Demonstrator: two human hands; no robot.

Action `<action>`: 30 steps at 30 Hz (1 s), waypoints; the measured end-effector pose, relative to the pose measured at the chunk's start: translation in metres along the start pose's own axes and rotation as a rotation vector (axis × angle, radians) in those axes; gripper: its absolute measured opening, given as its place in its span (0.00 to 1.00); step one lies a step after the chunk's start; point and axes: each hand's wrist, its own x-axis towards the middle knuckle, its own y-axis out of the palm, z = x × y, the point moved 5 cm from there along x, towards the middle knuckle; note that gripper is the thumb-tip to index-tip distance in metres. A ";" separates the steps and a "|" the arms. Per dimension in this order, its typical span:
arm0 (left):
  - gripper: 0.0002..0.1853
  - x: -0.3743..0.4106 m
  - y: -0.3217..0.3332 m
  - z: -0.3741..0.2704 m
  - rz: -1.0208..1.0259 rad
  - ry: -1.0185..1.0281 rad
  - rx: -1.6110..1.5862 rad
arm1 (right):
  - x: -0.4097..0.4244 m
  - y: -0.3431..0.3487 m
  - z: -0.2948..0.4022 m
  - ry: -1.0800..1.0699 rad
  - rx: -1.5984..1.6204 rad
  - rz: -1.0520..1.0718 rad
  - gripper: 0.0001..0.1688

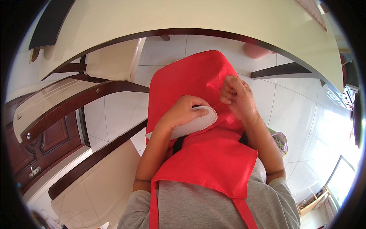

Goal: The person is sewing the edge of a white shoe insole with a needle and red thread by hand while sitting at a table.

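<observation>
My left hand (pixel 183 111) grips a white shoe sole (pixel 197 124) with the thumb lying across its face. Stitches run along the sole's rounded end, some of them reddish. From that end a thin reddish-orange thread (pixel 218 104) stretches up to my right hand (pixel 238 96). The fingers of that hand are curled and pinch the thread, a little above and to the right of the sole. Whether a needle is in the fingers is too small to tell. Under both hands, a red apron (pixel 194 74) covers my lap.
A cream table (pixel 183 14) with a dark edge curves across the front. Wood-framed chairs with cream seats (pixel 105 177) stand at the left, near a dark wooden door (pixel 60 134). A pink bucket-like container (pixel 256 51) is under the table. Beside my right arm is a bin (pixel 280 141).
</observation>
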 end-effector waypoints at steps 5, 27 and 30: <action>0.08 -0.005 0.000 -0.004 0.016 -0.030 -0.062 | 0.011 -0.015 -0.003 0.009 0.069 -0.089 0.16; 0.09 -0.008 -0.004 -0.005 -0.196 -0.027 0.209 | -0.029 0.014 -0.008 -0.321 -1.491 0.088 0.06; 0.10 -0.007 -0.003 -0.006 -0.173 0.007 0.215 | -0.029 0.016 -0.012 -0.405 -1.609 0.114 0.05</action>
